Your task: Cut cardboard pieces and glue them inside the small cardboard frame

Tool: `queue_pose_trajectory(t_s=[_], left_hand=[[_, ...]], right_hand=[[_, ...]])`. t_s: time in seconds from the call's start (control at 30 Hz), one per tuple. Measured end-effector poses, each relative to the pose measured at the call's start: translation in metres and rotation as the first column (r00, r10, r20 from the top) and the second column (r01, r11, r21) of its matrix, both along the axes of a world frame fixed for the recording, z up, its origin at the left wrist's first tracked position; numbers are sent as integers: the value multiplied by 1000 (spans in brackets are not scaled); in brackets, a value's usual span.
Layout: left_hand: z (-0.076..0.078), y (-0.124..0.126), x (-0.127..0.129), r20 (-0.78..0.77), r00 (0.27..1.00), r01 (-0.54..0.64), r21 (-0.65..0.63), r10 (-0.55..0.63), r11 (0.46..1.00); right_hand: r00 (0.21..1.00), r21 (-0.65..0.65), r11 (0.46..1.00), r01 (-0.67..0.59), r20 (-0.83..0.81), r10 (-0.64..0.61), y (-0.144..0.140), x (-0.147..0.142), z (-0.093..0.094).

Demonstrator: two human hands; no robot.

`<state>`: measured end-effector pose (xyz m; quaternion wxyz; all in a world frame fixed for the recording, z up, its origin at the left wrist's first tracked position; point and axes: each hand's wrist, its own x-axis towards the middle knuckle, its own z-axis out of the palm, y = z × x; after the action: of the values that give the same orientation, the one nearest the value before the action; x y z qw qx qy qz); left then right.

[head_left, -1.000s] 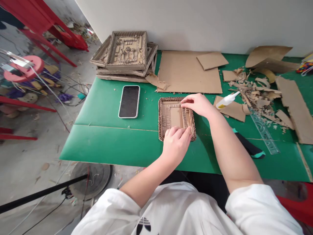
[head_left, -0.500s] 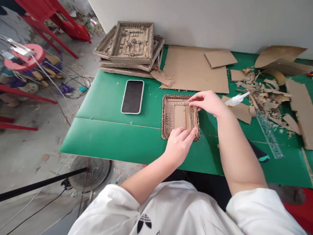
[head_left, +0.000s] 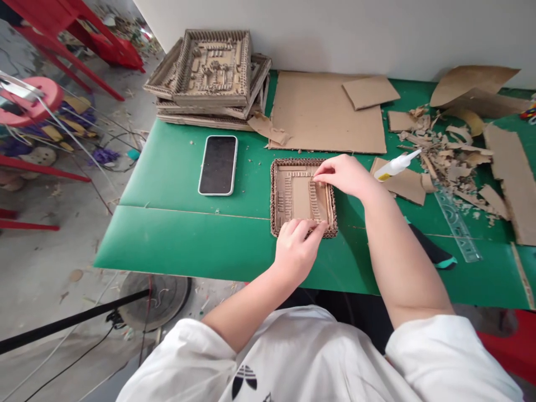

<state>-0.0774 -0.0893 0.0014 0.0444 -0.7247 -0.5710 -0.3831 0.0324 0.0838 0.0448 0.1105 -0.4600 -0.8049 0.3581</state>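
The small cardboard frame (head_left: 302, 196) lay flat on the green table (head_left: 188, 240), just in front of the person; the left hand (head_left: 296, 249) pressed curled fingers on its near edge, gripping nothing; the right hand (head_left: 344, 175) pinched a thin cardboard strip (head_left: 319, 181) at the far right corner; a slack hold could have let the frame slide, setting the strip crooked; the glue bottle (head_left: 396, 165) lay near the forearm, liable to be knocked.
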Motion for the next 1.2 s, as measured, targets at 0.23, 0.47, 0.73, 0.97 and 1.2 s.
queue_pose_trajectory(t_s=[0.23,0.47,0.73,0.97,1.2], left_hand=[[11,-3,-4,103,993,-71,159,55,985],[11,-5,-4,102,995,-11,198,-9,980],[6,0,-2,-7,999,-35,134,37,990],[1,2,-1,-74,996,-36,82,42,996],[0,2,-2,-76,996,-38,55,42,998]], right_hand=[[999,-323,945,47,6,-47,-13,-7,9],[937,-410,910,-59,-337,-91,-16,-12,12],[914,-436,900,-15,-371,-164,-8,-6,5],[933,-413,911,22,-319,-167,-4,3,7],[892,-537,842,55,-353,-283,-4,2,10]])
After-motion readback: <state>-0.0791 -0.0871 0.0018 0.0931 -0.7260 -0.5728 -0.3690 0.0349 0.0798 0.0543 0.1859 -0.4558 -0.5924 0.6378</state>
